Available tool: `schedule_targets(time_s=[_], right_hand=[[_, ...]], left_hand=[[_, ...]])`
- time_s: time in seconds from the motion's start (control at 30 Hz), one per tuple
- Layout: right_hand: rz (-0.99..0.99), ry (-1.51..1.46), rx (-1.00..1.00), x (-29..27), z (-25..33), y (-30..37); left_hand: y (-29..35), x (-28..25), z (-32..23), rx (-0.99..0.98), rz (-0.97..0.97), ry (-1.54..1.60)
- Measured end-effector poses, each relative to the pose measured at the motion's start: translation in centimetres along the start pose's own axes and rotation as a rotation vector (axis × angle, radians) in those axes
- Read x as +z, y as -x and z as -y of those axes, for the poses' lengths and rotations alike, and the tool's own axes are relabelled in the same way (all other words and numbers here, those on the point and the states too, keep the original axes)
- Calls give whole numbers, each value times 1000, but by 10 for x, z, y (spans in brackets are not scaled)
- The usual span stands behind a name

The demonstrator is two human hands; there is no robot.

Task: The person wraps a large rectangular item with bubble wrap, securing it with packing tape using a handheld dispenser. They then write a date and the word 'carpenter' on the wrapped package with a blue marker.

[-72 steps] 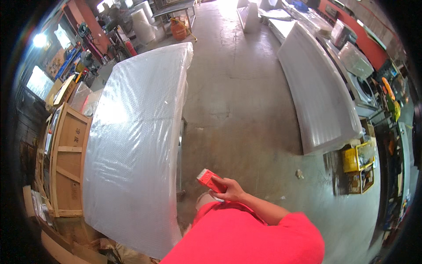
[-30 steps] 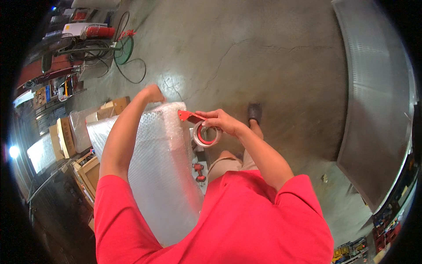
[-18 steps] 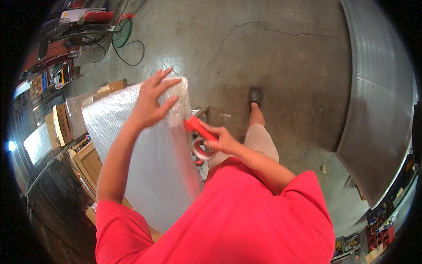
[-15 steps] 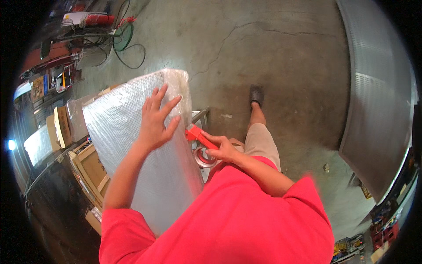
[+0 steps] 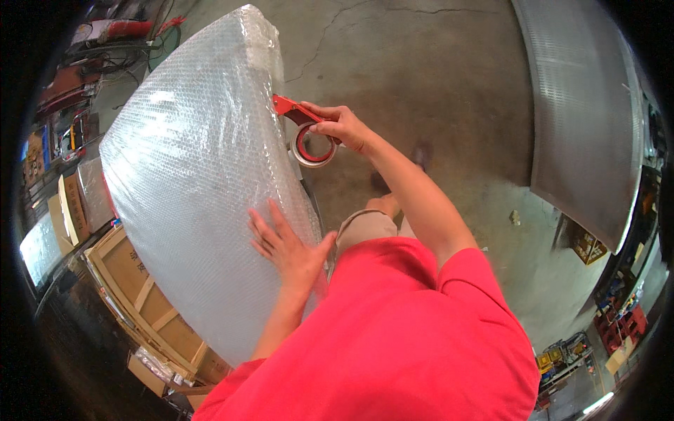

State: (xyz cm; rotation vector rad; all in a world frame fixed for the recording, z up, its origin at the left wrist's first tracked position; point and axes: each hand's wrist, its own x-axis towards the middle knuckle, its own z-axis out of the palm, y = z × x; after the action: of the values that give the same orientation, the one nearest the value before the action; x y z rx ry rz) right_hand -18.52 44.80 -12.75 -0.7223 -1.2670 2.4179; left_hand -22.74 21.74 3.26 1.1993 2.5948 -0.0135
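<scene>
A large flat panel wrapped in bubble wrap (image 5: 189,147) fills the view's left half, with glossy clear film along its right edge. My left hand (image 5: 290,251) lies on the wrap near that edge, fingers spread, holding nothing. My right hand (image 5: 342,128) grips a red tape dispenser (image 5: 298,112) by its handle. The dispenser's head meets the panel's upper right edge; whether tape is stuck there I cannot tell. A tape roll (image 5: 314,149) hangs on the dispenser below my fingers, just off the panel's side.
Left of the panel stand a wooden crate (image 5: 144,291) and cardboard pieces (image 5: 70,210). A large grey metal sheet (image 5: 586,126) rises at the right. Cracked concrete floor (image 5: 421,63) lies between. Tools and a red crate (image 5: 621,326) sit at lower right.
The panel now takes up more of the view and reaches farther up. My right hand has moved forward along its edge with the dispenser. My left hand now rests nearer my body.
</scene>
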Motion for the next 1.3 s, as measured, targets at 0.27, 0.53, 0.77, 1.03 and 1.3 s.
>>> schedule_targets(time_s=[0.27, 0.53, 0.77, 1.03, 1.3], right_hand=[[-32, -86, -61, 0, -28, 1], [-15, -61, -71, 35, -78, 96], [227, -117, -12, 83, -153, 252], [198, -265, 22, 82, -190, 254], [318, -187, 141, 139, -230, 411]], left_hand=[[19, 41, 4, -1, -237, -172], [24, 36, 31, 114, -206, -31], [12, 46, 58, 201, -258, -61], [-9, 60, 62, 297, -476, -167], [-22, 59, 63, 178, -407, -222]])
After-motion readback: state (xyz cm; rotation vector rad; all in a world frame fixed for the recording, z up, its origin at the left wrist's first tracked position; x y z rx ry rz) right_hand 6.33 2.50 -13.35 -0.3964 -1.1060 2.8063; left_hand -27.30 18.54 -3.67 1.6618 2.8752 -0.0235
